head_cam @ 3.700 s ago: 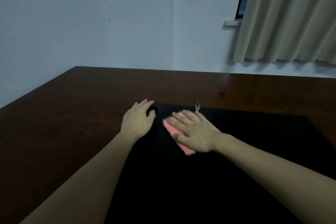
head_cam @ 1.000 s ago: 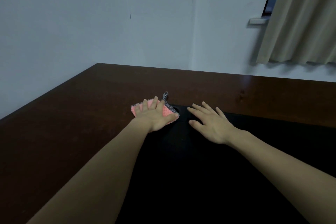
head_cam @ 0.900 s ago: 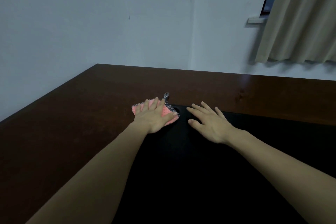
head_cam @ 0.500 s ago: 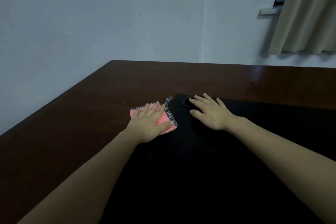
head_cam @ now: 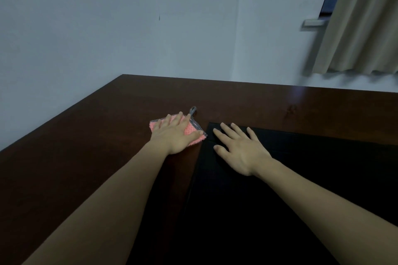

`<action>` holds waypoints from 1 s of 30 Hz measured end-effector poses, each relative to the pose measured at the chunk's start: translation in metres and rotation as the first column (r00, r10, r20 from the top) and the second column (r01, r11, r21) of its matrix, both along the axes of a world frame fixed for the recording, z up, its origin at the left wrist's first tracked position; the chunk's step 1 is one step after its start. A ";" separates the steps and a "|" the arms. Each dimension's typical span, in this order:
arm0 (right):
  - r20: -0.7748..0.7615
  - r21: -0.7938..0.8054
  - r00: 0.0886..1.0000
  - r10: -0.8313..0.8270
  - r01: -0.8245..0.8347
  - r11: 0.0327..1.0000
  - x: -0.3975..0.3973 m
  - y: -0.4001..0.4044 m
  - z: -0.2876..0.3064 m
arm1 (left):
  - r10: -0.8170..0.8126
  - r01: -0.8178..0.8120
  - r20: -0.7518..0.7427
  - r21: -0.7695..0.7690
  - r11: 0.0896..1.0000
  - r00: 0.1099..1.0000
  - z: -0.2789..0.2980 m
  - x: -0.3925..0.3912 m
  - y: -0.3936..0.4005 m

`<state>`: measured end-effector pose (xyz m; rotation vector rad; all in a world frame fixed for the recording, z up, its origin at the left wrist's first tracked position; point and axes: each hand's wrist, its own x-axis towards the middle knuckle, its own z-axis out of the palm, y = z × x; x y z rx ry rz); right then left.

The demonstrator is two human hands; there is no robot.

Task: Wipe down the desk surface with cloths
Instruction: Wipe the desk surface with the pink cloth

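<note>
A pink cloth (head_cam: 190,131) with a black-and-white dotted edge and loop lies flat on the dark brown desk (head_cam: 86,146), just left of a black mat (head_cam: 301,189). My left hand (head_cam: 174,135) presses flat on the cloth with straight fingers, covering most of it. My right hand (head_cam: 239,148) rests flat with spread fingers on the mat's far left corner, holding nothing.
The desk meets grey-white walls at its far and left edges. A beige curtain (head_cam: 361,23) hangs over a window at the upper right. The black mat covers the near right part of the desk.
The cloth passed from under my right hand to under my left hand, which has slid it leftward off the mat onto the bare wood. My right hand stays flat on the mat.
</note>
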<state>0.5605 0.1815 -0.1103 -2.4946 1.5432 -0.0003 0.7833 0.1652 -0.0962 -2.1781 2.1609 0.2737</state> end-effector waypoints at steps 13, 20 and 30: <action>-0.012 0.013 1.000 -0.029 0.029 1.000 0.001 0.005 0.006 | -0.219 0.218 0.008 0.044 0.975 0.976 -0.001 0.013 0.074; 0.006 -0.002 1.000 -0.030 0.030 1.000 0.000 0.006 0.007 | -0.110 0.110 0.025 0.013 0.994 0.994 0.002 0.023 0.055; 0.042 -0.018 0.999 -0.030 0.031 0.999 -0.001 0.001 0.002 | 0.052 -0.052 0.001 -0.008 0.999 0.999 -0.003 0.012 0.010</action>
